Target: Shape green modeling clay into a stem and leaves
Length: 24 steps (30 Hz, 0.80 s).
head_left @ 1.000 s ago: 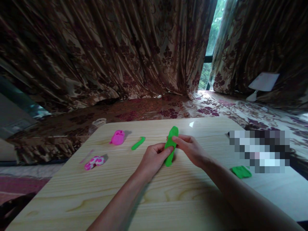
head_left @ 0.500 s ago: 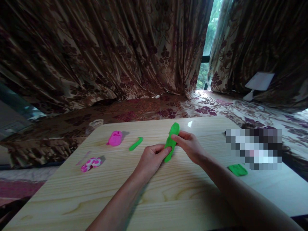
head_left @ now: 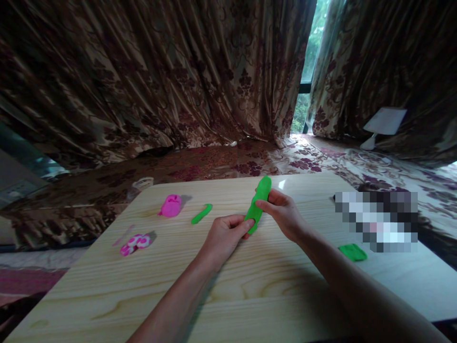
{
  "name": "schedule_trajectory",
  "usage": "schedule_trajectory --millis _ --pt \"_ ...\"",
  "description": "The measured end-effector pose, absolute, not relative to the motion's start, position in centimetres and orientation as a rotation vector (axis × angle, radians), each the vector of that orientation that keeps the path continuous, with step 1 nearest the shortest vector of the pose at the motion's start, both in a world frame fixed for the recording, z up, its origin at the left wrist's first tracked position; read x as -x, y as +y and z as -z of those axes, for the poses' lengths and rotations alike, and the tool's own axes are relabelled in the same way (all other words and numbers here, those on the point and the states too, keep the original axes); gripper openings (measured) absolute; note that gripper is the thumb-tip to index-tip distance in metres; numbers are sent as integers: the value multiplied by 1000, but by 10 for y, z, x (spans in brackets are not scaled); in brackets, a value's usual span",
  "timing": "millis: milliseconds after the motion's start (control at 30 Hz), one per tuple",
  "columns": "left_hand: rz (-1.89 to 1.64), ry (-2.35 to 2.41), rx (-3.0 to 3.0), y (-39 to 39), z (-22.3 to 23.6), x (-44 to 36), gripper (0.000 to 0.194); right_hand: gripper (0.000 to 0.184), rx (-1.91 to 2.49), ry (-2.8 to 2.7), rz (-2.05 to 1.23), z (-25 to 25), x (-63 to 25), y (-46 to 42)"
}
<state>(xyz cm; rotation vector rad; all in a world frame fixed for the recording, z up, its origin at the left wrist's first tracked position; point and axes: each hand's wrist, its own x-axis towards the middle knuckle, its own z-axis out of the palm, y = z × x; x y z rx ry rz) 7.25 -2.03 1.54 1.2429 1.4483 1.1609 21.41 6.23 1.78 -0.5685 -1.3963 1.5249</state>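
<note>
A long, flattened strip of green modelling clay (head_left: 263, 189) is held tilted above the middle of the table. My left hand (head_left: 228, 238) pinches its lower end, thumb on top. Higher up, my right hand (head_left: 284, 213) grips the strip's right edge between thumb and fingers. To the left lies a thin green clay roll (head_left: 202, 214). Beyond it sits a pink clay shoe-like shape (head_left: 171, 206). Nearer me is a white piece with pink spots (head_left: 135, 244). A flat green clay piece (head_left: 352, 252) rests right of my right forearm.
The pale wooden table (head_left: 143, 295) spans the view. A blurred-out item (head_left: 376, 221) lies at its right edge. A thin pinkish stick (head_left: 124, 235) is at the left. Behind stand a patterned ledge, curtains (head_left: 200, 71) and a white lamp (head_left: 385, 120).
The green clay strip has shifted slightly up and to the right. Less of its lower end sticks out past my left thumb. My right hand has moved slightly right with it.
</note>
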Motion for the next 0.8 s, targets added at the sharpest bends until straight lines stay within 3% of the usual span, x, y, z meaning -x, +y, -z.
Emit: schedule_trajectory --millis 267,500,800 --pt "-1130 1374 -1198 -23 -23 -76 20 15 546 -1343 -1548 -18 -216 65" --pt "-1104 1410 -1263 -21 -19 -73 27 24 576 -1308 -1534 -17 -218 67" --pt "-1022 1339 -1335 -26 -22 -72 24 21 582 -1289 -1551 -18 -220 70"
